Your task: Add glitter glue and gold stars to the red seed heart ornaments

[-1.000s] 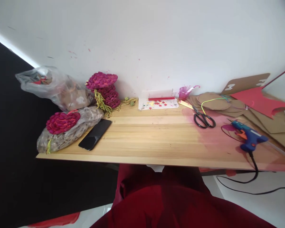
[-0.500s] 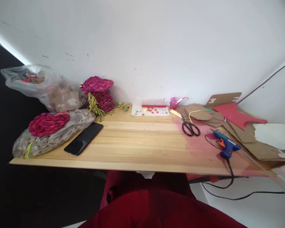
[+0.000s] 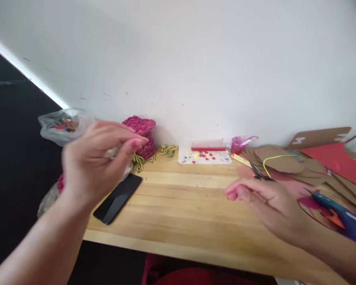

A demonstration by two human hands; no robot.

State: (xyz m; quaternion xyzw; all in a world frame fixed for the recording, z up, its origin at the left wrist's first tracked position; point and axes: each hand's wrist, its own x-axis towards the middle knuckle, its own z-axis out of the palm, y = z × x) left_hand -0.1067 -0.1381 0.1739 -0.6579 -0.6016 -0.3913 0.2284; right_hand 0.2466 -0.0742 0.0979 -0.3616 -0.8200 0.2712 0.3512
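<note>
My left hand [image 3: 96, 158] hovers above the left part of the wooden table [image 3: 180, 209], over a black phone [image 3: 118, 198] and in front of clear plastic bags [image 3: 59, 126]. Its fingers are stretched out and blurred, holding nothing. My right hand [image 3: 265, 202] hangs over the right part of the table with the fingers extended leftward and empty. It covers most of the black scissors [image 3: 259, 173]. A blue glue gun [image 3: 341, 213] lies just right of that hand.
Stacked magenta woven pieces [image 3: 141, 134] with yellow cord stand by the wall. A sheet with star stickers [image 3: 204, 156] and a pink cup [image 3: 239, 143] sit at the back. Brown cardboard cutouts [image 3: 280, 164] and red paper [image 3: 338, 160] cover the right side.
Both hands have come into view above the table; neither was visible before. The camera has tilted, so the table sits lower in the picture.
</note>
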